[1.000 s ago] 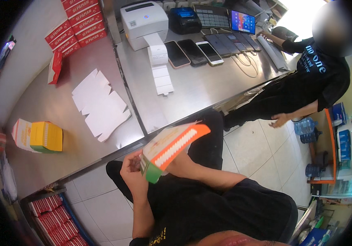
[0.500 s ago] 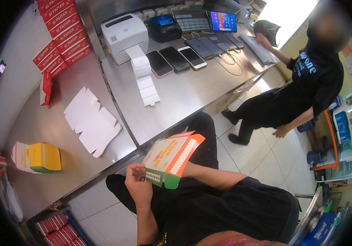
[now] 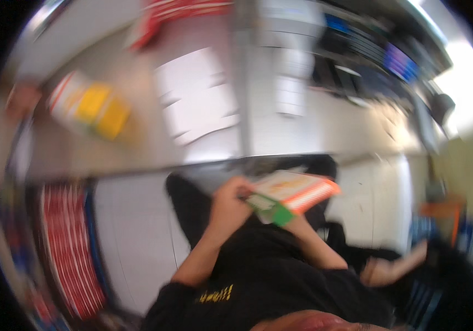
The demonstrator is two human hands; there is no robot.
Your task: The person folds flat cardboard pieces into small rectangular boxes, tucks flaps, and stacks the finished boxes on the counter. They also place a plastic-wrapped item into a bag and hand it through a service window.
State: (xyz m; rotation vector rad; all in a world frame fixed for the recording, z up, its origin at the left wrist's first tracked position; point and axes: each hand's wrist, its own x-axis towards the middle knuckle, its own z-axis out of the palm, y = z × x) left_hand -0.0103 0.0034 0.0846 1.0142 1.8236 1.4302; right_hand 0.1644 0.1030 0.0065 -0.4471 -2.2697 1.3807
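Observation:
Over my lap I hold a white, orange and green cardboard box [image 3: 289,186], tilted. My left hand [image 3: 232,203] is closed on its left end, beside the green flap. The right forearm runs up under the box. Of my right hand [image 3: 301,227] only the part by the wrist shows; its fingers are hidden by the cardboard. On the metal table ahead lie white flat box blanks [image 3: 199,94]. A folded yellow and white box [image 3: 95,107] stands farther left. Motion blurs the view.
A white label printer [image 3: 289,25] with a paper strip [image 3: 290,95] hanging out and several phones [image 3: 346,80] occupy the right table. Red boxes [image 3: 186,8] sit at the back. A crate of red packs [image 3: 71,248] is low left. Another person's hand [image 3: 378,271] is close at lower right.
My view has swung round, so the tables now lie straight ahead. The other person now appears at lower right, closer to me. My left hand still grips the box.

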